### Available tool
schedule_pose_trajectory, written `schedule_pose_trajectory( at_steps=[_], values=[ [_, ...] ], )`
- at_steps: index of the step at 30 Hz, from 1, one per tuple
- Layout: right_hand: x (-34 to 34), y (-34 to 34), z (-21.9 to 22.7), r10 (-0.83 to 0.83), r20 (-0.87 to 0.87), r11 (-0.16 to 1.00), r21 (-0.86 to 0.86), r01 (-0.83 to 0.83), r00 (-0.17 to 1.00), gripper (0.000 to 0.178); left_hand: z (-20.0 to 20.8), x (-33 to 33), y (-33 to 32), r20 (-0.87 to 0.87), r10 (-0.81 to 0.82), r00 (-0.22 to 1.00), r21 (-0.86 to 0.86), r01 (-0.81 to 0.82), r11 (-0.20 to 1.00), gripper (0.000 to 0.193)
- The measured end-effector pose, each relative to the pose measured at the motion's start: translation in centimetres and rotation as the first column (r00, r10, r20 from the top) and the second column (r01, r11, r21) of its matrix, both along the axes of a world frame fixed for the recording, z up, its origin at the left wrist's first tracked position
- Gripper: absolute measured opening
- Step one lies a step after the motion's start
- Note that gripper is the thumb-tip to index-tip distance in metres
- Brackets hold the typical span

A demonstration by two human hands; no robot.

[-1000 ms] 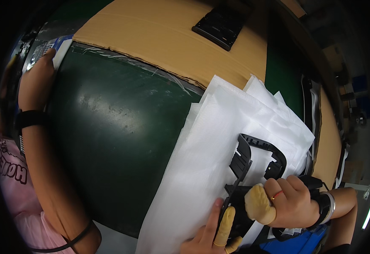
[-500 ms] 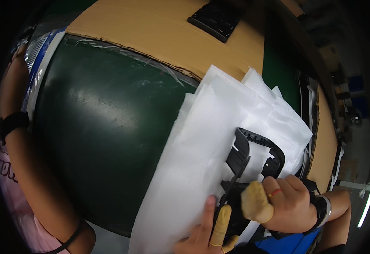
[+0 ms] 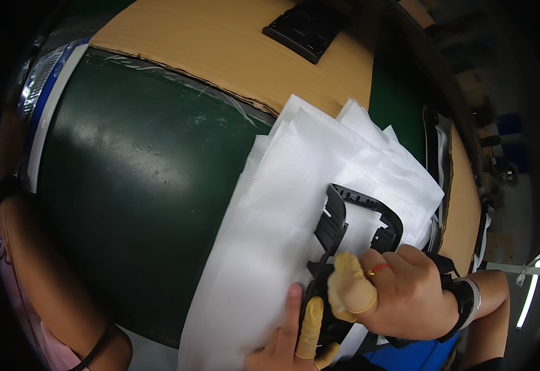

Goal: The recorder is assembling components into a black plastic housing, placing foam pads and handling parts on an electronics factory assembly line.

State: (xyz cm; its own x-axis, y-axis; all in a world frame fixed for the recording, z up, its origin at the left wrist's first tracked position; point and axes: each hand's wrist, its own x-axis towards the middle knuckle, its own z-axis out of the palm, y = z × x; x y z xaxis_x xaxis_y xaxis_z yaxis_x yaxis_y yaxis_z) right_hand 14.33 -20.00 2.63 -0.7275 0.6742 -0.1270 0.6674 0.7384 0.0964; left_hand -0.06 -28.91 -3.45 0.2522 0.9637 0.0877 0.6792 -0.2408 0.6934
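A black plastic frame (image 3: pixel 389 213) with ribs and clips along its rim lies on white sheets (image 3: pixel 245 247) at the lower middle. My left hand (image 3: pixel 285 346) holds the near left edge of the frame, its fingers stretched along that edge. Yellow finger cots cover two of its digits. My right hand (image 3: pixel 409 294) is closed in a fist over the near right part of the frame. A yellow cot on it points toward the frame's middle. Whatever the right hand holds, if anything, is hidden by its fingers.
A dark green tabletop (image 3: pixel 134 167) spreads to the left, with brown cardboard (image 3: pixel 208 43) beyond it. On the cardboard lies a black flat part (image 3: pixel 307 31). At the left edge is another person's forearm (image 3: pixel 53 272). Something blue (image 3: pixel 412 357) shows below my right wrist.
My right fist has shifted slightly left over the frame, its yellow cot now nearer the left edge. The other person's arm has moved lower. The whole view has shifted a little.
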Motion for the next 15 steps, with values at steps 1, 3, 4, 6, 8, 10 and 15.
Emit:
schedule_pose_trajectory(
  at_steps=[1, 3, 4, 6, 8, 10, 15],
  values=[
    [-0.3, 0.2, 0.3, 0.0, 0.018, 1.0, -0.019, 0.0, 1.0, 0.043, 0.3, -0.2, 0.1, 0.008, -0.006, 1.0, -0.014, 0.006, 1.0, 0.069],
    [-0.4, 0.4, 0.5, 0.01, 0.03, 0.999, -0.046, -0.009, 1.0, 0.044, -1.1, 0.2, 0.1, 0.059, 0.057, 0.997, 0.097, -0.063, 0.993, 0.07],
    [0.1, 0.1, 0.7, -0.038, 0.015, 0.998, -0.056, 0.039, 0.999, 0.046, -1.1, 0.0, -0.3, 0.061, 0.062, 0.996, 0.093, -0.068, 0.993, 0.07],
    [0.8, 0.0, 1.4, -0.121, 0.051, 0.985, -0.117, 0.126, 0.991, 0.047, -0.1, -0.1, 0.1, 0.041, -0.041, 0.998, 0.005, 0.041, 0.999, 0.071],
    [1.1, 0.0, 1.2, -0.104, -0.004, 0.988, -0.115, 0.103, 0.995, 0.043, -1.1, 0.3, -0.2, 0.104, 0.006, 0.995, 0.085, -0.015, 0.996, 0.073],
    [0.0, 0.7, 0.8, -0.069, -0.047, 0.989, -0.132, 0.063, 0.996, 0.042, -0.7, 0.2, -0.4, 0.067, 0.017, 0.998, 0.003, -0.017, 1.0, 0.074],
    [0.7, -0.1, 1.1, -0.091, 0.049, 0.986, -0.138, 0.097, 0.995, 0.038, 0.0, -0.7, 0.1, 0.051, -0.062, 0.997, -0.071, 0.066, 0.995, 0.074]
  ],
)
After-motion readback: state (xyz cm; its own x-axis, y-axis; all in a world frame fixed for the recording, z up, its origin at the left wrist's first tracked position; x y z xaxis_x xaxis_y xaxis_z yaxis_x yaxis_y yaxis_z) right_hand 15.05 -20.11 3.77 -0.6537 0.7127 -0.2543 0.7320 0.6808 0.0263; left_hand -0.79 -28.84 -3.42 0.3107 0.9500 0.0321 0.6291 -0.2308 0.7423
